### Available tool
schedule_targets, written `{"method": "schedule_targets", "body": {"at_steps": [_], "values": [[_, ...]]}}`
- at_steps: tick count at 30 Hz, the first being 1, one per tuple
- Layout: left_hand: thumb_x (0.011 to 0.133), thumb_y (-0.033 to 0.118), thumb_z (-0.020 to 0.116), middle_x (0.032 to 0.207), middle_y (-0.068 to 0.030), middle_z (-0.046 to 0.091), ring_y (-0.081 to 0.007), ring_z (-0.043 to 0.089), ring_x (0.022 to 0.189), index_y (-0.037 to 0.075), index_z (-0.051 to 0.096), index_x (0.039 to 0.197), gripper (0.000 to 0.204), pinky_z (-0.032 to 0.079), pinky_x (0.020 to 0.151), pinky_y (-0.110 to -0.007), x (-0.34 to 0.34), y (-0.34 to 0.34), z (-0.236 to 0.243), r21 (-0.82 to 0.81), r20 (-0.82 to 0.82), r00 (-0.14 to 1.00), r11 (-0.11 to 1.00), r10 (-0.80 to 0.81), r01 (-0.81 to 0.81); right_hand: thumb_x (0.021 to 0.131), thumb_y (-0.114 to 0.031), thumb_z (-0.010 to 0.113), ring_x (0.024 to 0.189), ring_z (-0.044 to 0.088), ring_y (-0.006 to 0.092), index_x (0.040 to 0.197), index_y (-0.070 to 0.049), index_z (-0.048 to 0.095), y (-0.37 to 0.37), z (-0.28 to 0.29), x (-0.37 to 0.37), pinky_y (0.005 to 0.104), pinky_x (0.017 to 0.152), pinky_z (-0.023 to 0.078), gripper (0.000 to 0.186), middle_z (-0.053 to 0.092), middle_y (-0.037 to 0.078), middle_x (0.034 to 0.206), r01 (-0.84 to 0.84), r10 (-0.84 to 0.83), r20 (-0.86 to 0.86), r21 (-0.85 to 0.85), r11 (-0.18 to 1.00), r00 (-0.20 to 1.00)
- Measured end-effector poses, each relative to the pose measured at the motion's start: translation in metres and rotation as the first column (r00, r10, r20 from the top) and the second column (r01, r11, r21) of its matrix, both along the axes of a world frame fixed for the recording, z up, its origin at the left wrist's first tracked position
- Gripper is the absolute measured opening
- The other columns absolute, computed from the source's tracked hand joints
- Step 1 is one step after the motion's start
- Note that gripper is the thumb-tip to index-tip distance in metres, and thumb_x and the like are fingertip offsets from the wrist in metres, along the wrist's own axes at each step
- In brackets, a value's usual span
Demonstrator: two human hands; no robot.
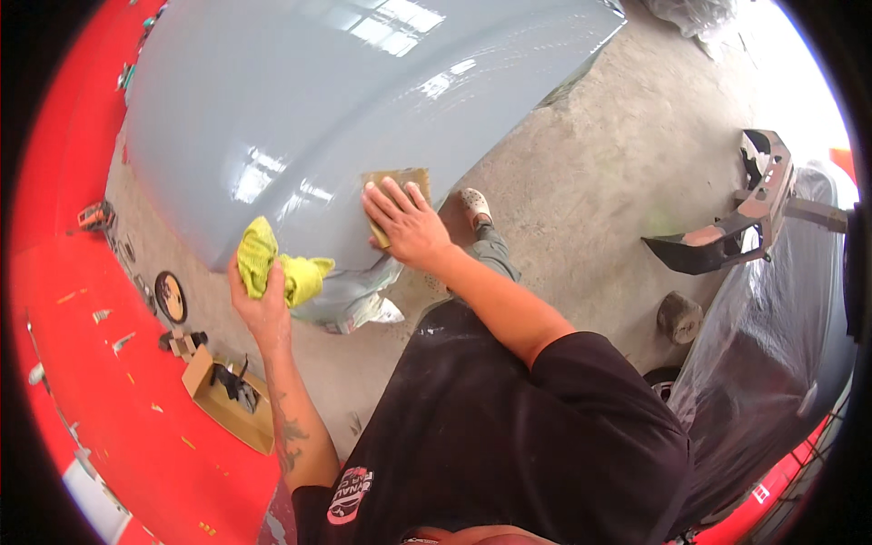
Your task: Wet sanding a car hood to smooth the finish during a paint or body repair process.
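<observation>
A large glossy grey car hood (272, 109), wet with streaks and droplets, fills the upper left. Near its lower right edge my right hand (409, 225) lies with fingers stretched over a brown sheet of sandpaper (415, 175), pressing it against the surface; the thumb is at the sheet's near edge. My left hand (263, 309) grips a crumpled yellow-green cloth (258, 247) by the hood's near corner. Part of the cloth hangs out between thumb and fingers. Below the hood's near edge, bunched clear plastic sheeting (350, 304) shows.
A cardboard box (227, 400) with dark items stands at lower left on the concrete floor, beside a red surface (136, 409). To the right are a dark bumper-like part (727, 232), a round stump-like block (679, 318) and a plastic-covered body (772, 318).
</observation>
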State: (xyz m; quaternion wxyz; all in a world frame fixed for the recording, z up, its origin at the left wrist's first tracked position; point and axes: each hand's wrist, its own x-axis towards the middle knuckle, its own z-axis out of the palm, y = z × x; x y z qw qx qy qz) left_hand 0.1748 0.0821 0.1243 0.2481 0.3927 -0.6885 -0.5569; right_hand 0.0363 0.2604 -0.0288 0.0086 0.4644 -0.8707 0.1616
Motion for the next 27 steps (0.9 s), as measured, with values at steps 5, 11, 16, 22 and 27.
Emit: {"method": "schedule_targets", "body": {"at_steps": [5, 11, 16, 22, 27], "values": [[0.085, 0.007, 0.068, 0.119, -0.0146, 0.059, -0.024, 0.058, 0.108, 0.0, 0.052, 0.129, 0.047, 0.046, 0.096, -0.036, -0.06, -0.014, -0.04, -0.228, 0.323, 0.937, 0.95, -0.131, 0.212, 0.096, -0.055, 0.043, 0.146, 0.025, 0.0274, 0.15, -0.015, 0.033, 0.065, 0.003, -0.134, 0.0496, 0.117, 0.021, 0.068, 0.028, 0.006, 0.159, 0.282, -0.285, 0.015, 0.097, 0.955, 0.959], [0.078, 0.044, 0.076, 0.155, -0.0298, 0.021, -0.0395, 0.02, 0.146, 0.006, 0.026, 0.152, 0.097, 0.024, 0.117, -0.043, -0.087, -0.015, -0.108, -0.289, 0.767, 0.641, 0.87, -0.038, 0.398, 0.099, -0.062, 0.03, 0.148, 0.02, 0.03, 0.154, -0.014, 0.027, 0.167, -0.022, -0.342, 0.0473, 0.119, 0.018, 0.072, 0.025, 0.007, 0.16, 0.577, -0.586, 0.009, 0.157, 0.801, 0.81], [0.08, 0.049, 0.073, 0.154, -0.0301, 0.025, -0.0413, 0.023, 0.145, 0.004, 0.028, 0.151, 0.095, 0.026, 0.116, -0.047, -0.107, -0.003, -0.105, -0.29, 0.801, 0.596, 0.903, 0.048, 0.316, 0.099, -0.06, 0.03, 0.148, 0.019, 0.0335, 0.155, -0.01, 0.023, 0.21, -0.038, -0.458, 0.0486, 0.119, 0.019, 0.075, 0.021, 0.011, 0.161, 0.699, -0.71, 0.024, 0.156, 0.698, 0.704], [0.08, 0.046, 0.074, 0.153, -0.029, 0.029, -0.0454, 0.028, 0.142, 0.004, 0.032, 0.149, 0.091, 0.029, 0.112, -0.053, -0.145, 0.05, -0.105, -0.386, 0.781, 0.624, 0.812, 0.035, 0.437, 0.101, -0.055, 0.028, 0.149, 0.011, 0.0374, 0.153, -0.001, 0.017, 0.132, 0.003, -0.392, 0.049, 0.12, 0.017, 0.076, 0.014, 0.019, 0.161, 0.585, -0.61, -0.047, 0.351, 0.732, 0.791], [0.078, 0.043, 0.077, 0.151, -0.0246, 0.036, -0.0453, 0.033, 0.139, 0.005, 0.044, 0.143, 0.082, 0.032, 0.106, -0.059, -0.221, 0.109, -0.099, -0.424, 0.791, 0.583, 0.518, -0.188, 0.743, 0.101, -0.055, 0.031, 0.149, 0.016, 0.0313, 0.153, -0.006, 0.021, 0.149, -0.008, -0.386, 0.0486, 0.121, 0.014, 0.072, 0.02, 0.01, 0.161, 0.421, -0.437, 0.059, 0.179, 0.889, 0.897]]}}
